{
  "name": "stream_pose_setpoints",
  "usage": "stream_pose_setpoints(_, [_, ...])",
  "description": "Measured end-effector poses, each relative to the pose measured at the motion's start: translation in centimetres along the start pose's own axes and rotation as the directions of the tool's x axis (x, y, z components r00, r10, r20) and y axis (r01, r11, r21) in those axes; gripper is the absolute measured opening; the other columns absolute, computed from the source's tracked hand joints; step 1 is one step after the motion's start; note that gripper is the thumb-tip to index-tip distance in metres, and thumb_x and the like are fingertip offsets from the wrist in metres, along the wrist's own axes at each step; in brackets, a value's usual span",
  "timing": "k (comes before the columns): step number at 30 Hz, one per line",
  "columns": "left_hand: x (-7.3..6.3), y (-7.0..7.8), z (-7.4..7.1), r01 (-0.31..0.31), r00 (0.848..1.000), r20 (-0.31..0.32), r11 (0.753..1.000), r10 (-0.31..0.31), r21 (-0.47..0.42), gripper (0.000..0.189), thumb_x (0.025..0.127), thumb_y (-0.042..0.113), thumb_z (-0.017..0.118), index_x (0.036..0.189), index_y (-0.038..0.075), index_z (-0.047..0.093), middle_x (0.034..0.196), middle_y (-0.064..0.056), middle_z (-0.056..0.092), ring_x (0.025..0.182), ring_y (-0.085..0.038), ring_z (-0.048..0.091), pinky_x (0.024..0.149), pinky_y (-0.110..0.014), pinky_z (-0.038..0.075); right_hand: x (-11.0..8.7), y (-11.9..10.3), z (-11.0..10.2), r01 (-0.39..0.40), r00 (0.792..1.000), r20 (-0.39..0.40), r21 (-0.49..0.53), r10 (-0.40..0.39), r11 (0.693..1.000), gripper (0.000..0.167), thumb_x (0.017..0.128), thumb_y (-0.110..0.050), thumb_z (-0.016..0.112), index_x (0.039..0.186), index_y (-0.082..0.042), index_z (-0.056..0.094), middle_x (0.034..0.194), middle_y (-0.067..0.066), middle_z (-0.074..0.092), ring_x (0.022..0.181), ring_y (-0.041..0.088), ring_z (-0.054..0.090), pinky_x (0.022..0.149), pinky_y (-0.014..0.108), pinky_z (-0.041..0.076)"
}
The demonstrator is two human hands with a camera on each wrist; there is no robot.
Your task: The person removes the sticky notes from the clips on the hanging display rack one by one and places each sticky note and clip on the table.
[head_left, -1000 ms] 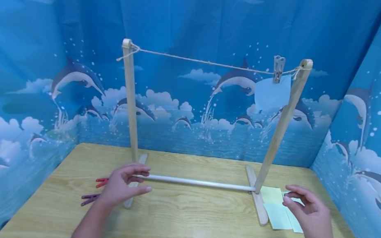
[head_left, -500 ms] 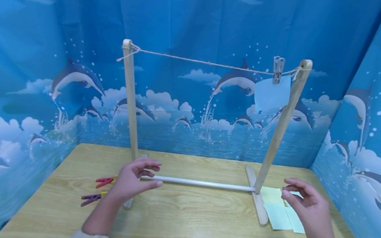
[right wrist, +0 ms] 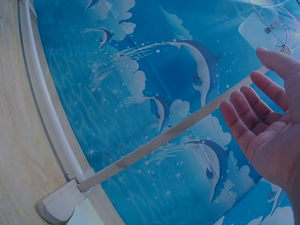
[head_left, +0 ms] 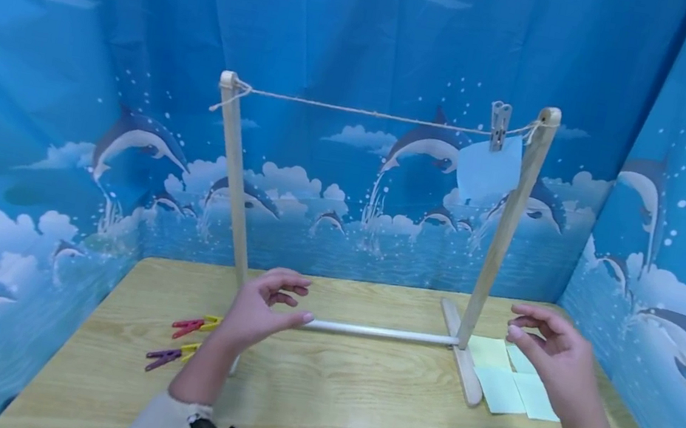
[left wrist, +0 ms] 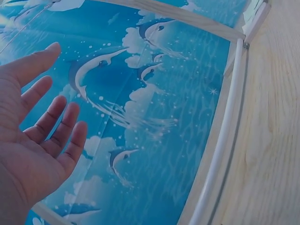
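Note:
My left hand point(head_left: 263, 312) is raised in front of the rack's left post point(head_left: 237, 160), holding nothing, its fingers relaxed. In the left wrist view the palm and spread fingers show plainly. My right hand point(head_left: 555, 360), also holding nothing, hovers near the sticky notes point(head_left: 500, 390) at the table's right. Between the posts runs a string point(head_left: 359, 110). A grey clothespin point(head_left: 499, 126) clips a light blue sheet of paper point(head_left: 489, 168) to it, beside the right post point(head_left: 509, 225). Left of my left arm lie a red-and-yellow clothespin point(head_left: 190, 327) and a purple-and-yellow clothespin point(head_left: 164, 358).
A white crossbar point(head_left: 385, 333) joins the two posts low down, above the wooden table point(head_left: 339, 408). The right post's foot point(head_left: 467, 376) sits right by the sticky notes. Blue dolphin-print curtains point(head_left: 371, 39) enclose the back and sides.
My left hand has moved right and upward in the head view, uncovering more of the two clothespins. My right hand has risen slightly. The paper and rack stay as they were.

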State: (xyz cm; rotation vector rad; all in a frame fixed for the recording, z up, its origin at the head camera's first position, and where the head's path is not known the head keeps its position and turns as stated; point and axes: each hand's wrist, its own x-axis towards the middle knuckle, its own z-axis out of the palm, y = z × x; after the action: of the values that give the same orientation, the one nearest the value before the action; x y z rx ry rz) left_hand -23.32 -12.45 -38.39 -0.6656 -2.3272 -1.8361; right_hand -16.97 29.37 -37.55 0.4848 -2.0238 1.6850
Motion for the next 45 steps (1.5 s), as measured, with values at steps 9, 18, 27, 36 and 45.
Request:
stream_pose_setpoints(9, [1.2, 1.5, 0.4, -0.097, 0.995, 0.037, 0.995, 0.096, 0.009, 0.042, 0.079, 0.018, 0.083, 0.118, 0.009, 0.068, 0.115, -0.005, 0.062, 0.106, -0.029, 0.060, 0.086, -0.034, 0.056, 1.2, -0.9, 0.5, -0.035, 0.999, -0.001, -0.144, 0.035, 0.989, 0.028, 0.097, -0.005, 0.060, 0.123, 0.006, 0.058, 0.110, 0.003, 0.059, 0.091, 0.012, 0.060, 0.076, 0.016, 0.054])
stream_pose_setpoints(18, [2.6, 2.9, 0.8, -0.118, 0.992, 0.054, 0.993, 0.117, 0.017, 0.041, 0.079, 0.018, 0.083, 0.117, 0.012, 0.069, 0.113, -0.003, 0.063, 0.103, -0.022, 0.060, 0.085, -0.032, 0.056, 2.2, -1.4, 0.9, -0.021, 1.000, 0.017, -0.101, 0.023, 0.995, 0.029, 0.096, -0.002, 0.059, 0.123, 0.009, 0.056, 0.111, 0.003, 0.059, 0.090, 0.012, 0.060, 0.078, 0.015, 0.053])
stream_pose_setpoints(27, [3.7, 4.2, 1.2, -0.143, 0.988, 0.064, 0.990, 0.142, 0.005, 0.040, 0.080, 0.013, 0.082, 0.117, 0.009, 0.069, 0.115, -0.006, 0.063, 0.105, -0.026, 0.060, 0.088, -0.040, 0.055, 3.0, -1.8, 1.4, -0.001, 0.999, 0.035, -0.136, 0.006, 0.991, 0.029, 0.097, -0.005, 0.059, 0.125, 0.001, 0.059, 0.115, 0.001, 0.060, 0.093, 0.012, 0.060, 0.079, 0.016, 0.053])
stream_pose_setpoints(36, [5.2, 6.0, 2.1, -0.215, 0.972, 0.092, 0.977, 0.214, 0.004, 0.039, 0.081, 0.015, 0.082, 0.118, 0.011, 0.070, 0.114, -0.003, 0.062, 0.105, -0.025, 0.061, 0.087, -0.040, 0.055, 4.5, -2.6, 2.2, 0.005, 0.999, 0.050, -0.124, 0.001, 0.992, 0.034, 0.098, -0.006, 0.059, 0.129, 0.006, 0.054, 0.119, 0.005, 0.061, 0.097, 0.013, 0.057, 0.079, 0.017, 0.053])
stream_pose_setpoints(45, [6.8, 8.0, 2.8, -0.248, 0.963, 0.114, 0.969, 0.245, 0.007, 0.038, 0.082, 0.016, 0.080, 0.118, 0.009, 0.069, 0.116, -0.007, 0.062, 0.103, -0.019, 0.061, 0.087, -0.040, 0.055, 5.8, -3.3, 2.9, -0.016, 0.999, 0.037, -0.135, 0.021, 0.991, 0.036, 0.098, -0.012, 0.060, 0.132, -0.001, 0.055, 0.119, 0.004, 0.060, 0.101, 0.014, 0.055, 0.077, 0.018, 0.054])
